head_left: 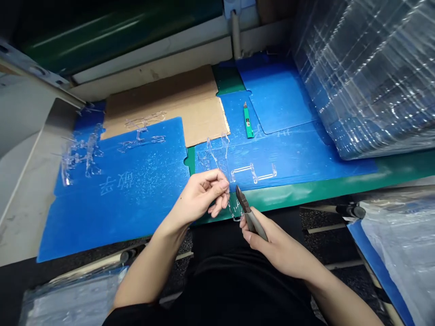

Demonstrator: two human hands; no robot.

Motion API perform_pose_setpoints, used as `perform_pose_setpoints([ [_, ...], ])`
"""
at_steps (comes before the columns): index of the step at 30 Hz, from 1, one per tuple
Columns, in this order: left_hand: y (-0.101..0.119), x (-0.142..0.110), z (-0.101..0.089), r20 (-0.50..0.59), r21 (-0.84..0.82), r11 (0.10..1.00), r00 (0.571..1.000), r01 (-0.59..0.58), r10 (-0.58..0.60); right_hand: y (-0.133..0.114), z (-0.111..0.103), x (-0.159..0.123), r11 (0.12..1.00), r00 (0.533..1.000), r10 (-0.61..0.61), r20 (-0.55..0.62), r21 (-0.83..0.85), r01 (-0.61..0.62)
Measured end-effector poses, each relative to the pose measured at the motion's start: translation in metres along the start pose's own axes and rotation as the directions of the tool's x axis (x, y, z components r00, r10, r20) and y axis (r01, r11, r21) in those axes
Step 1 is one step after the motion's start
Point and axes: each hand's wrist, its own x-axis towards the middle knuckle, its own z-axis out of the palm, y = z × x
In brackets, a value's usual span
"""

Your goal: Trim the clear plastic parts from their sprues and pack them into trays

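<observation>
My left hand (207, 194) is closed in a pinch on a small clear plastic piece (234, 217), which hangs by the bench's front edge. Part of that piece is hidden by my fingers and the tool. In my right hand (268, 240) I grip a pair of side cutters (249, 215) with grey handles, tip pointing up and away from me beside my left fingers. Just beyond them, clear plastic bracket-shaped parts (254, 174) lie on a blue sheet (288, 154). A clear plastic frame (217, 151) lies behind my left hand.
A green utility knife (248, 121) lies further back. Clear plastic frames are heaped (81, 156) at the left, with others (144, 133) near a cardboard sheet (163, 99). A tall stack of film-wrapped clear trays (374, 72) stands at the right. A green roller (118, 31) hangs above the back.
</observation>
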Motion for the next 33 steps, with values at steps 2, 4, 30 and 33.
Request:
perform_pose_setpoints([
  [2, -0.007, -0.007, -0.001, 0.002, -0.041, 0.999, 1.000, 0.005, -0.005, -0.004, 0.002, 0.000, 1.000, 1.000, 0.014, 0.016, -0.021, -0.014],
  [4, -0.011, -0.010, -0.004, 0.006, -0.063, 0.998, 1.000, 0.006, -0.005, -0.005, 0.005, 0.000, 0.999, 0.999, 0.024, 0.031, -0.032, -0.023],
  [30, -0.029, -0.013, -0.006, 0.090, -0.187, 0.981, 0.996, 0.045, -0.028, 0.000, 0.003, 0.000, 0.999, 0.998, 0.038, 0.057, 0.012, -0.039],
  [33, -0.026, -0.012, -0.003, 0.102, -0.180, 0.981, 0.994, 0.067, -0.049, 0.000, 0.000, -0.001, 1.000, 0.997, 0.012, 0.071, 0.002, -0.012],
])
